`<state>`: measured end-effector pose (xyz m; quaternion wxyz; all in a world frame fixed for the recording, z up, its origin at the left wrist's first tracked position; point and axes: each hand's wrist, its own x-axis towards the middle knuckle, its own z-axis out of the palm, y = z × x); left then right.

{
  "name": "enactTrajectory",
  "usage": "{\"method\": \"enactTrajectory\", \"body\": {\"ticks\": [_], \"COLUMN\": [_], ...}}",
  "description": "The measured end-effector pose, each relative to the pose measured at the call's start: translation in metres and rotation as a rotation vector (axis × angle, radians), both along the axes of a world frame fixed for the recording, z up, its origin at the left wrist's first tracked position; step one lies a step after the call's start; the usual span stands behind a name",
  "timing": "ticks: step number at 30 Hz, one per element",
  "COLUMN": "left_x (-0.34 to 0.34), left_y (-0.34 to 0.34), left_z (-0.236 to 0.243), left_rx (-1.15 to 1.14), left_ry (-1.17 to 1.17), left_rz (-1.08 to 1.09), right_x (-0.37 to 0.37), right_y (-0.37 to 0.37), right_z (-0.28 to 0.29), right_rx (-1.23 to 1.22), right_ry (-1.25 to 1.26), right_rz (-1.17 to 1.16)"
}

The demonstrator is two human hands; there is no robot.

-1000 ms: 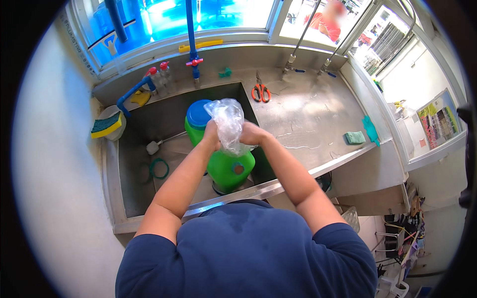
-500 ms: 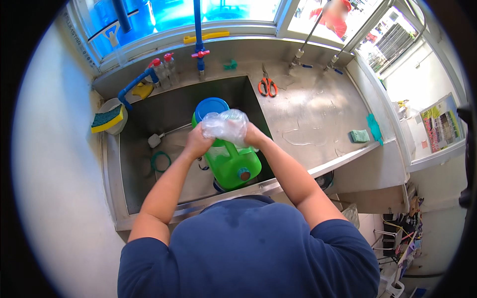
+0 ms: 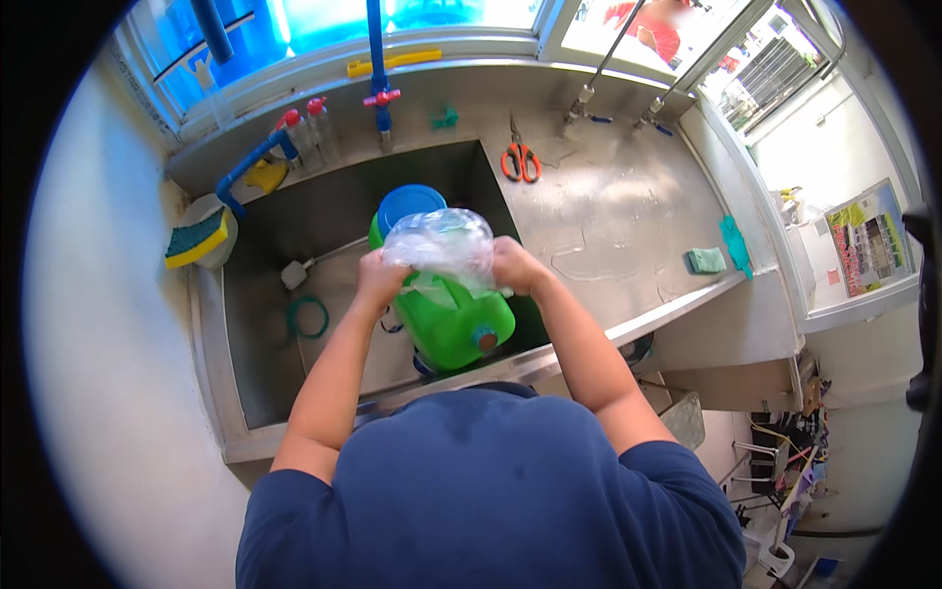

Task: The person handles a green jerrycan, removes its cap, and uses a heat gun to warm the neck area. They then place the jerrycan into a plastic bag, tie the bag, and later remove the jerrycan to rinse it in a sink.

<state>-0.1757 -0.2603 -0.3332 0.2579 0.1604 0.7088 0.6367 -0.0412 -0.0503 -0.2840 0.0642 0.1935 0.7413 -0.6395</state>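
Observation:
A clear plastic bag [image 3: 442, 242] is stretched between my two hands, over a green jug [image 3: 446, 319] with a large blue lid [image 3: 411, 205]. My left hand [image 3: 381, 280] is closed on the bag's left side. At its right side, my right hand [image 3: 515, 265] grips the plastic with bent fingers. The jug lies tilted in the steel sink [image 3: 263, 378], and a small brown-and-teal cap [image 3: 485, 339] shows on its near end. The bag covers the jug's middle.
Orange-handled scissors [image 3: 520, 159] lie on the steel counter right of the sink. A sponge [image 3: 199, 239] rests on a white tub at the left. Bottles with red caps [image 3: 316, 120] stand behind the sink, near a blue tap pipe [image 3: 380, 69]. Folded green cloth [image 3: 706, 260] sits far right.
The bag has spread wider and rounder between my hands. My hands have moved farther apart, the left one slightly left and down.

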Motion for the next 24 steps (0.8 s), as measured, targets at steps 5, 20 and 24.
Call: {"method": "enactTrajectory", "body": {"ticks": [5, 20, 24], "left_x": [-0.002, 0.031, 0.02], "left_y": [0.001, -0.064, -0.098], "left_z": [0.014, 0.058, 0.123], "left_rx": [0.087, 0.054, 0.252], "left_ry": [-0.329, 1.109, 0.261], "left_rz": [0.12, -0.777, -0.962], "right_x": [0.017, 0.061, 0.058], "right_y": [-0.024, -0.023, -0.005], "right_z": [0.022, 0.069, 0.124], "right_rx": [-0.123, -0.024, 0.007], "right_ry": [0.13, 0.248, 0.419], "right_rz": [0.077, 0.355, 0.655]}}
